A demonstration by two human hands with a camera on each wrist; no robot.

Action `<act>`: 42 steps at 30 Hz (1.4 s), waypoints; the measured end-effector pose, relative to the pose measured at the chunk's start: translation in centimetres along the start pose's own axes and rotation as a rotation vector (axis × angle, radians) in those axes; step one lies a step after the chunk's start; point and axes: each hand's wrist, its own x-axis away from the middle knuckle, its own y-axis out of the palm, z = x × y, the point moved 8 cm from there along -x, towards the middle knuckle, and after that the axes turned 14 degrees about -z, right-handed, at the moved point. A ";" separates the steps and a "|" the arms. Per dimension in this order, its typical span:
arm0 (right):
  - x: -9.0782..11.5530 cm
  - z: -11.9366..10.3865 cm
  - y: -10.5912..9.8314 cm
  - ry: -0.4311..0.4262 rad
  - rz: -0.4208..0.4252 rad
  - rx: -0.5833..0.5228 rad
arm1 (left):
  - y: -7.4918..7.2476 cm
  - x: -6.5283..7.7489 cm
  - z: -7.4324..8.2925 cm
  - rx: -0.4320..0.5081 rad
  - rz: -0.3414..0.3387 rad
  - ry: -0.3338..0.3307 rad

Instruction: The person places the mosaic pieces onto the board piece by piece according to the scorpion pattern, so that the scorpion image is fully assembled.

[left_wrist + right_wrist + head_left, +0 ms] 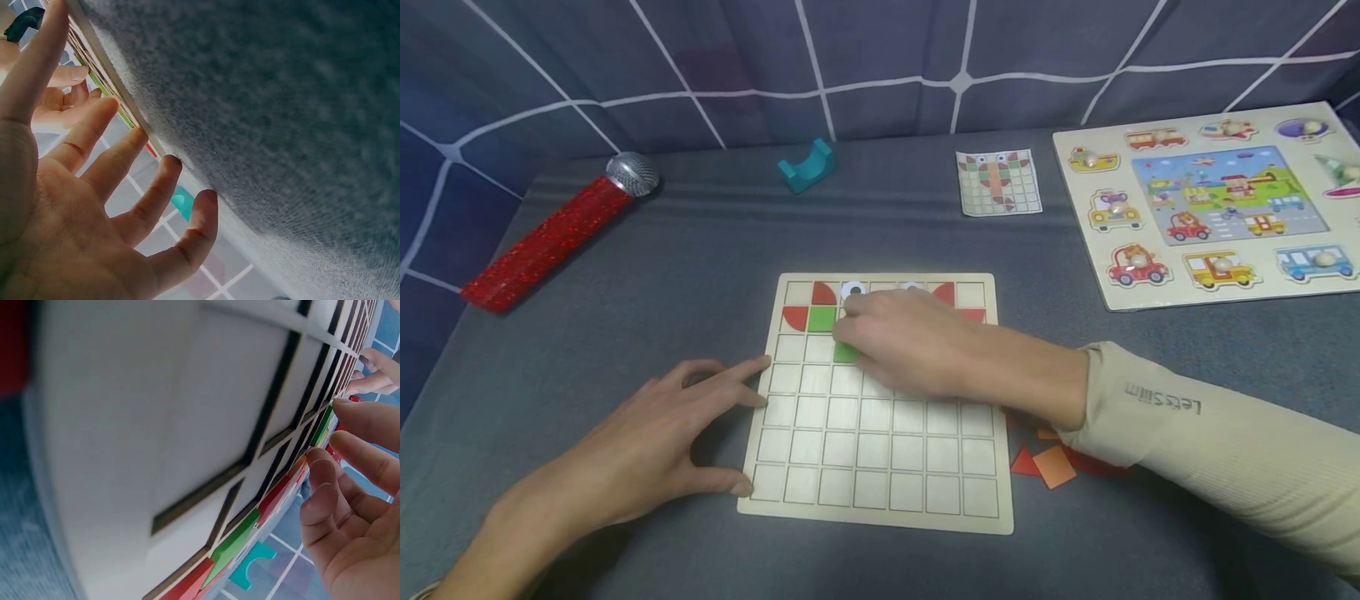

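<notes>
A wooden grid board (805, 450) lies flat before me. My right hand (917, 342) reaches over its upper part, its thumb and fingers bent at a green square tile (846, 353) in the third row. In the right wrist view the fingertips pinch that tile (322, 427) close to the grid. Another green square (822, 318), red quarter-circle tiles (823, 293) and round eye tiles (853, 290) fill cells nearer the top. My left hand (655, 442) is spread, with fingertips and thumb touching the board's left edge. The right hand hides several middle cells.
Loose red and orange tiles (1055, 467) lie right of the board, partly under the right sleeve. Behind it lies a patterned paper card (1000, 200). A vehicle peg puzzle (1082, 242) stands far right, a red microphone (550, 242) left, a teal curved block (808, 171) at the back.
</notes>
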 end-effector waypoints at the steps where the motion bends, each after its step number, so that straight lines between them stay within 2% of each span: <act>1: 0.0 0.0 0.0 -0.002 0.001 0.004 | 0.0 0.0 0.0 0.000 0.001 0.002; 9: 0.4 0.0 -0.3 -0.022 0.013 0.017 | 0.0 0.0 0.0 -0.002 -0.007 -0.007; 15: 2.0 0.6 -0.8 -0.011 0.047 -0.002 | 0.1 -0.1 -0.1 0.007 -0.022 -0.019; 23: 6.0 2.7 -0.7 0.028 0.100 -0.071 | 0.1 -0.1 0.0 0.004 -0.021 -0.025; 31: 10.7 4.2 -0.3 0.087 0.140 -0.092 | 0.1 -0.2 -0.1 0.010 -0.030 -0.027; 36: 13.5 5.1 0.6 0.132 0.127 -0.057 | 0.1 -0.1 -0.1 0.006 -0.014 -0.006; 42: 15.9 5.9 2.3 0.174 0.059 -0.029 | 0.1 0.0 -0.1 0.002 0.002 0.020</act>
